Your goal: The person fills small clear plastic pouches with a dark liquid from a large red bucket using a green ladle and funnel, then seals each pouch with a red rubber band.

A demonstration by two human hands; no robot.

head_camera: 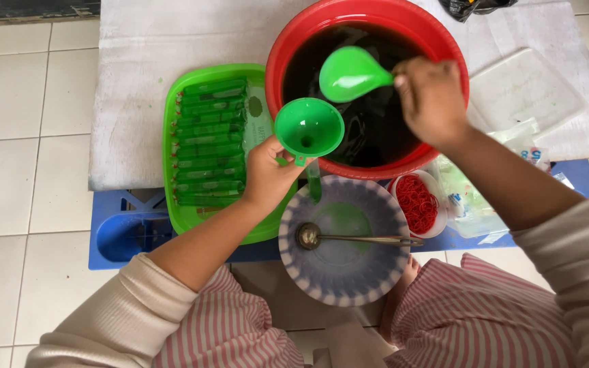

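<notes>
My left hand [267, 174] grips a green funnel [308, 127] by its neck, with a thin clear plastic tube [314, 185] hanging under the spout over a striped bowl [293, 262]. My right hand [431, 99] holds a green plastic ladle [349, 73] above a large red basin [277, 58] of dark liquid. The ladle's scoop sits just above and right of the funnel. A metal spoon [322, 237] lies in the striped bowl.
A green tray [169, 123] at left carries several filled green tubes [209, 143]. A small white cup of red rubber bands [416, 202] stands right of the bowl. Clear plastic bags [472, 197], a clear lid [523, 92], a white board and a blue stool sit around.
</notes>
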